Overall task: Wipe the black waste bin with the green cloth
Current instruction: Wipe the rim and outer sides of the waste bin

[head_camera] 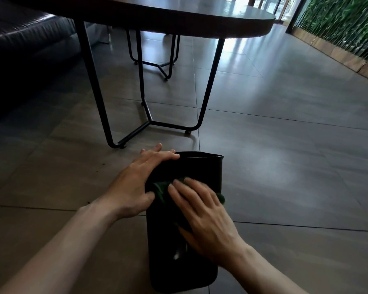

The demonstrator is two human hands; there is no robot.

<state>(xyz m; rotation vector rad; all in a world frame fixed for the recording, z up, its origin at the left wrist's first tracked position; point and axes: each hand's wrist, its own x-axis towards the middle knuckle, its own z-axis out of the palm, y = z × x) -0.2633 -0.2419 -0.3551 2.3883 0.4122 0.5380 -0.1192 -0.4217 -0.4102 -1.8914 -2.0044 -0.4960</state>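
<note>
The black waste bin (pixel 202 168) lies on its side on the tiled floor, its open mouth pointing away from me. My left hand (pixel 136 183) rests flat on the bin's left side near the rim, fingers spread over the edge. My right hand (pixel 202 211) presses the green cloth (pixel 160 190) flat against the bin's upper side. Most of the cloth is hidden under that palm; a dark green fold shows at the left and a small bit at the right.
A round dark table (pixel 179 15) on thin black metal legs (pixel 98 92) stands just beyond the bin. A dark sofa (pixel 26 39) sits at the far left. A green plant wall (pixel 344 24) with a wooden base runs along the right. Grey tiled floor (pixel 285 145) stretches to the right.
</note>
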